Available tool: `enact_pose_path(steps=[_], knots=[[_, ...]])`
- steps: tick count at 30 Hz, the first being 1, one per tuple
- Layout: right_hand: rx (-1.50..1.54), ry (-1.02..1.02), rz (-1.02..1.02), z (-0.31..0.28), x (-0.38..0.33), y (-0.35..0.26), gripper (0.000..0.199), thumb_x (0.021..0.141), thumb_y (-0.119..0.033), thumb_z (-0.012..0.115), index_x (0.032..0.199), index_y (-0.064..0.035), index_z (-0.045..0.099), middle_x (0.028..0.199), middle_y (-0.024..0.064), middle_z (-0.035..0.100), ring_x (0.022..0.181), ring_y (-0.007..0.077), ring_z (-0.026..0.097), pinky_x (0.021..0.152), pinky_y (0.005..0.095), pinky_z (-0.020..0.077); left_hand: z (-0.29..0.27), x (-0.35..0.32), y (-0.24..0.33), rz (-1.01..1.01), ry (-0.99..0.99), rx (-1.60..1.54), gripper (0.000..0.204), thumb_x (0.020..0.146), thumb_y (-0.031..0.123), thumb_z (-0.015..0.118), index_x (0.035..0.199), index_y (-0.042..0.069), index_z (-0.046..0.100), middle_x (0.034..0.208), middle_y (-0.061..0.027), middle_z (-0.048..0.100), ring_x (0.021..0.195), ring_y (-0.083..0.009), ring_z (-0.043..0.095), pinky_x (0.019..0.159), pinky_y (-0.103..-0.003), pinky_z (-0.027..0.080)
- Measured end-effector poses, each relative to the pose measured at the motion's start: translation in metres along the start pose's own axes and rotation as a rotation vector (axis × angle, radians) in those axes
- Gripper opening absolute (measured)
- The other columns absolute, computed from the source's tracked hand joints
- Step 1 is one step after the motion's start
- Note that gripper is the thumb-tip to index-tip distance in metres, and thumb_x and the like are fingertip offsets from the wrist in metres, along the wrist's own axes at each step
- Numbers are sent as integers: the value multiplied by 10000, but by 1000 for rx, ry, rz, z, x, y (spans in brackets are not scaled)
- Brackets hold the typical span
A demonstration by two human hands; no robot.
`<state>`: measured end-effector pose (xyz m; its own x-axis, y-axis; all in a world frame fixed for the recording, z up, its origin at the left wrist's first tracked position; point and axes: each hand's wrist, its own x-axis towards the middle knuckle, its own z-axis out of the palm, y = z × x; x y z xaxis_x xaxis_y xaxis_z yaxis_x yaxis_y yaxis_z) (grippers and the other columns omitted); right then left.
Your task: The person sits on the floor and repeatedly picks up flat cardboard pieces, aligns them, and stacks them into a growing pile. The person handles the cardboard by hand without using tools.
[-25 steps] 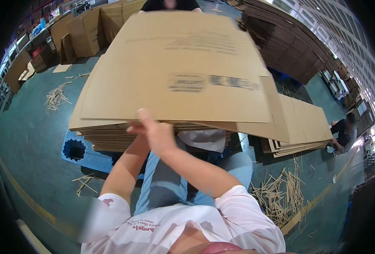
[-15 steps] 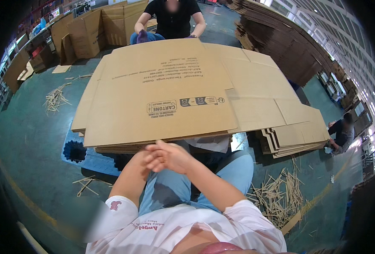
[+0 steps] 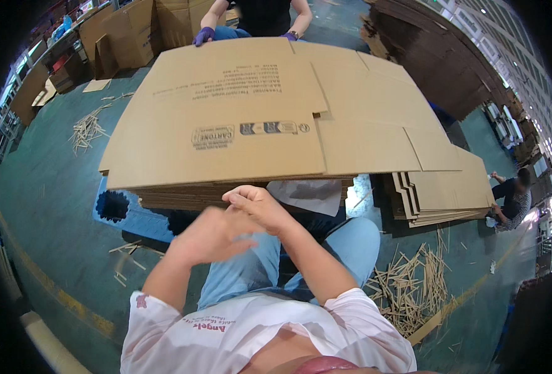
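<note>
On the green floor (image 3: 45,187), a big stack of flattened cardboard sheets (image 3: 238,118) sits atop a blue pallet (image 3: 132,218), top sheet lying flat and printed. Second lower pile of cardboard (image 3: 444,199) just to the right. Wood splinters (image 3: 413,293) scattered near person's jeans. Across the stack, co-worker's gloved hand (image 3: 203,36) touches the far edge. Left hand (image 3: 210,237) blurred, fingers loosely curled, holding nothing. Right hand (image 3: 257,206) half closed, empty, just beside the stack's near edge, touching left hand.
</note>
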<state>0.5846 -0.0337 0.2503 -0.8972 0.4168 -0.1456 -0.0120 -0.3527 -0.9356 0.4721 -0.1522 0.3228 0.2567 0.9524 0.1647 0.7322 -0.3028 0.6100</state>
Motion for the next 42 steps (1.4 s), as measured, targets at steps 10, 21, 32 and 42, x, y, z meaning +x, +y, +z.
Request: enact_pose_path(steps=[10, 21, 32, 42], knots=[[46, 1043, -392, -156, -135, -29, 295, 851, -204, 603, 1068, -17, 533, 831, 101, 617, 614, 136, 586, 517, 231, 487, -20, 109, -89, 42, 185, 321, 442, 751, 141, 629, 1174, 59, 531, 1242, -137, 507, 1240, -277, 394, 1037, -378, 312], [145, 1456, -735, -358, -152, -175, 374, 802, -99, 615, 1137, 36, 516, 1147, 152, 541, 1028, 269, 538, 871, 398, 466, -5, 107, -118, 292, 335, 219, 133, 679, 99, 692, 776, 69, 605, 864, -31, 618, 823, -232, 582, 727, -335, 475], [-1875, 262, -584, -112, 4, -106, 523, 574, 90, 595, 1072, -68, 576, 1162, 140, 559, 1067, 319, 538, 925, 387, 437, 10, 95, -129, 354, 427, 228, 134, 665, 142, 693, 723, 87, 585, 813, -10, 578, 773, -204, 560, 685, -314, 466], [-1878, 204, -472, -111, -2, -110, 566, 575, 75, 608, 1118, -76, 558, 1234, 125, 514, 1123, 321, 498, 953, 402, 414, -6, 99, -130, 400, 374, 231, 180, 630, 145, 719, 688, 86, 560, 763, -24, 547, 739, -213, 547, 652, -326, 459]])
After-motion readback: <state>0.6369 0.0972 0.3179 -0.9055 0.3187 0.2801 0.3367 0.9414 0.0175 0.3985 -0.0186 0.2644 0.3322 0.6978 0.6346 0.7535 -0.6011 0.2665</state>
